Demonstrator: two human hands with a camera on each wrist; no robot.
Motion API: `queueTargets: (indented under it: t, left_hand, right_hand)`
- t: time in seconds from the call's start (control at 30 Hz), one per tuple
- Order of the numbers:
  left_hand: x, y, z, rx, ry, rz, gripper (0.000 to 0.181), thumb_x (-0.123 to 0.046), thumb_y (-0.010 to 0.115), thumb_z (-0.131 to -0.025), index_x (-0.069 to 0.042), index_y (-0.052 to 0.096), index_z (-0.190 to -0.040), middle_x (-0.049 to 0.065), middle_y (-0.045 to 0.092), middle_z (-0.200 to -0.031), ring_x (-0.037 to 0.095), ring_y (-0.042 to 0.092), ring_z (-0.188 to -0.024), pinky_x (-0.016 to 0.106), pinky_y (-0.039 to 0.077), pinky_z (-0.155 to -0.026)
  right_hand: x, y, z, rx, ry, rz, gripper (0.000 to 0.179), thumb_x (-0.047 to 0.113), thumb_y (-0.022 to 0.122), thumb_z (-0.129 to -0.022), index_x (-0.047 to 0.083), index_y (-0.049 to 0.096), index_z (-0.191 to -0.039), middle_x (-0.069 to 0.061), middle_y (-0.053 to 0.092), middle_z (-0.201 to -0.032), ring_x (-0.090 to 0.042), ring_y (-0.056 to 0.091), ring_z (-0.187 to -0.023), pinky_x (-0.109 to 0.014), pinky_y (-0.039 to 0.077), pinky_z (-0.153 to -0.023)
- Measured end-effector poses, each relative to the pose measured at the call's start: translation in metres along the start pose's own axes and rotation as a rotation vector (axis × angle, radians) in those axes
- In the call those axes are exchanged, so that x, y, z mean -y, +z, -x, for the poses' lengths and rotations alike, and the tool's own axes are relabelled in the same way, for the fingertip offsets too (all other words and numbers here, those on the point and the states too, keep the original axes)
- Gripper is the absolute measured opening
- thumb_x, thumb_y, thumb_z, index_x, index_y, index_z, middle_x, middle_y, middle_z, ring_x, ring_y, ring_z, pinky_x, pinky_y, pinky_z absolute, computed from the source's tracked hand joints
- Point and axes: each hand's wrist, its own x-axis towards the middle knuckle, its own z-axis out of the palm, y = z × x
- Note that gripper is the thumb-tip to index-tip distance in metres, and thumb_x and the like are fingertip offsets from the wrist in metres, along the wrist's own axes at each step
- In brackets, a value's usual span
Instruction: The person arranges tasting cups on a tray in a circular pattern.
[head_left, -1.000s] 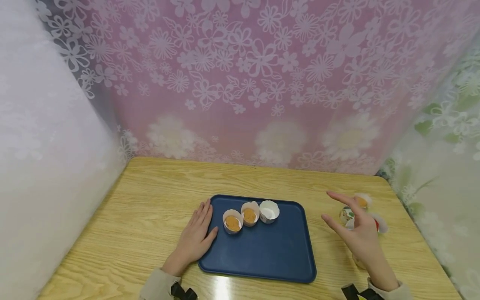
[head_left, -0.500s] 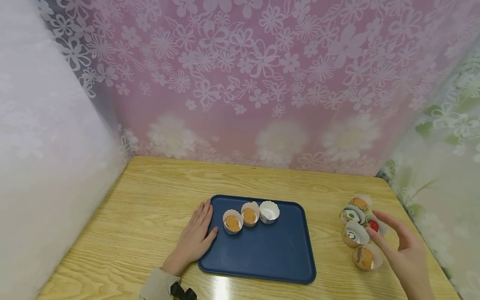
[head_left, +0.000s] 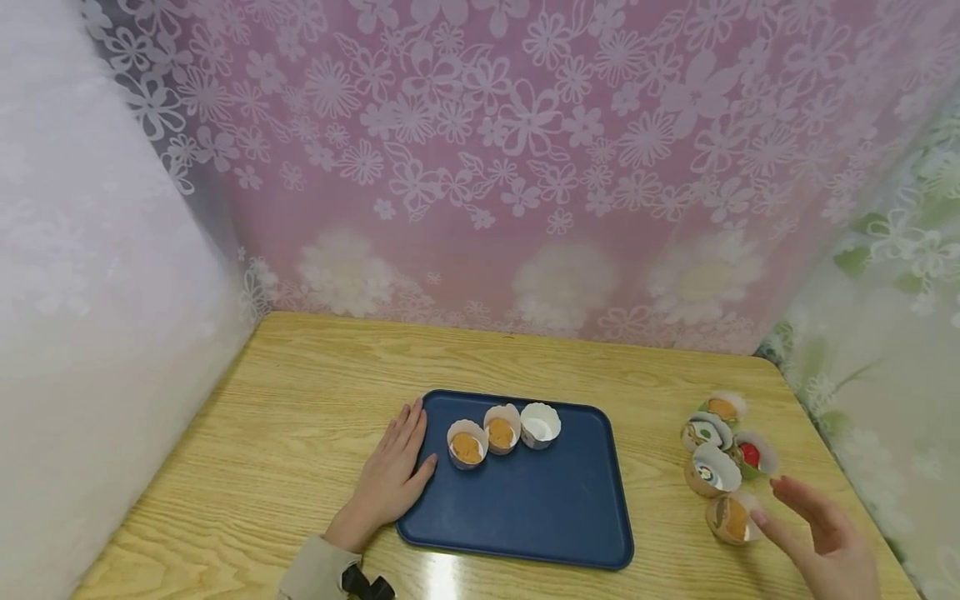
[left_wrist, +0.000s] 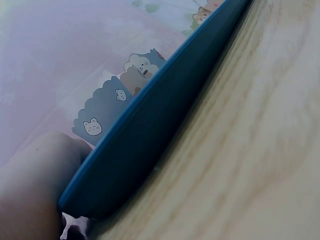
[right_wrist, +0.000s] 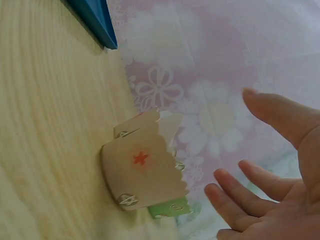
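My left hand [head_left: 392, 467] lies with straight fingers along the left edge of a dark blue tray [head_left: 525, 517]. In the left wrist view the thumb side of that hand touches the tray rim [left_wrist: 145, 95]. Three paper baking cups stand on the tray: two cups hold something orange-brown, the left cup [head_left: 467, 448] and the middle cup [head_left: 500, 433], and the right cup [head_left: 540, 427] shows a white inside. My right hand [head_left: 828, 537], fingers spread, is beside the nearest cup [head_left: 726, 520] of the right-hand group. In the right wrist view a gap separates fingers and cup [right_wrist: 145, 165].
Behind that nearest cup several more paper cups cluster: one with coloured shapes inside [head_left: 711, 472], one with red content [head_left: 750, 455], and one with orange content [head_left: 723, 407]. The wooden table [head_left: 337, 358] meets floral curtains [head_left: 480, 167] at its back and sides.
My right hand has moved right and toward me, from over the cup group to beside its nearest cup. The cups there have come into view. My left hand and the tray stay put.
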Motion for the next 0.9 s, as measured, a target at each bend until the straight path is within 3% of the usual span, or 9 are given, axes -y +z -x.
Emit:
queueTargets:
  t: [0.1,0.23,0.43,0.5,0.57,0.67,0.73,0.9]
  left_hand:
    - [0.0,0.0,0.0,-0.004,0.002,0.004,0.069,-0.03,0.052,-0.102,0.005,0.024,-0.154,0.015,0.013,-0.164,0.033,0.012,-0.151,0.048,0.017,-0.121]
    - [0.001,0.001,0.0,-0.013,0.005,0.003,0.069,-0.03,0.052,-0.102,0.006,0.024,-0.154,0.016,0.014,-0.164,0.034,0.013,-0.15,0.049,0.017,-0.12]
    - [0.001,0.003,0.0,-0.03,0.012,-0.001,0.069,-0.028,0.054,-0.102,0.006,0.025,-0.154,0.017,0.017,-0.164,0.035,0.016,-0.15,0.05,0.019,-0.119]
    - [0.001,0.003,0.0,-0.029,0.012,-0.003,0.069,-0.028,0.054,-0.102,0.006,0.025,-0.154,0.017,0.017,-0.164,0.035,0.015,-0.15,0.051,0.019,-0.119]
    - [0.001,0.002,0.0,-0.024,0.009,-0.002,0.069,-0.028,0.053,-0.102,0.006,0.025,-0.154,0.017,0.016,-0.164,0.035,0.015,-0.15,0.05,0.019,-0.119]
    - [0.0,0.001,0.0,-0.01,0.001,0.002,0.069,-0.029,0.052,-0.103,0.006,0.024,-0.154,0.015,0.013,-0.164,0.034,0.013,-0.151,0.049,0.017,-0.12]
    - [0.0,0.001,0.0,-0.005,-0.002,0.003,0.068,-0.029,0.052,-0.103,0.006,0.023,-0.154,0.015,0.013,-0.165,0.034,0.013,-0.151,0.049,0.016,-0.12]
    - [0.0,0.001,0.0,-0.009,0.0,0.0,0.068,-0.029,0.053,-0.102,0.006,0.024,-0.154,0.016,0.014,-0.164,0.034,0.014,-0.15,0.05,0.017,-0.12]
  right_hand:
    - [-0.012,-0.005,0.003,0.054,0.084,0.035,0.061,-0.011,0.07,-0.086,0.011,0.053,-0.14,0.022,0.065,-0.117,0.012,0.058,-0.107,-0.005,0.038,-0.096]
    - [-0.02,-0.008,0.004,0.109,0.171,0.072,0.067,-0.006,0.07,-0.088,0.018,0.046,-0.146,0.029,0.062,-0.118,0.016,0.054,-0.108,-0.002,0.018,-0.106]
    - [-0.022,-0.007,0.003,0.101,0.258,0.007,0.069,-0.005,0.07,-0.089,0.024,0.045,-0.146,0.031,0.062,-0.117,0.017,0.053,-0.107,-0.006,0.01,-0.111]
    - [-0.021,-0.006,0.003,0.08,0.284,-0.02,0.069,-0.006,0.07,-0.088,0.025,0.046,-0.145,0.03,0.063,-0.115,0.017,0.054,-0.106,-0.006,0.013,-0.111]
    - [-0.02,-0.005,0.002,0.06,0.284,-0.037,0.068,-0.007,0.071,-0.087,0.024,0.049,-0.143,0.028,0.064,-0.114,0.015,0.056,-0.105,-0.005,0.025,-0.106]
    - [-0.02,-0.003,0.002,0.033,0.265,-0.073,0.065,-0.011,0.071,-0.085,0.021,0.054,-0.14,0.024,0.067,-0.112,0.012,0.058,-0.104,-0.003,0.04,-0.092]
    - [-0.022,-0.002,0.001,0.019,0.254,-0.102,0.064,-0.013,0.071,-0.084,0.019,0.056,-0.138,0.022,0.068,-0.112,0.01,0.06,-0.103,-0.003,0.044,-0.083]
    - [-0.029,-0.001,0.002,-0.014,0.287,-0.146,0.064,-0.013,0.072,-0.083,0.023,0.057,-0.135,0.021,0.068,-0.108,0.008,0.062,-0.098,-0.008,0.05,-0.078]
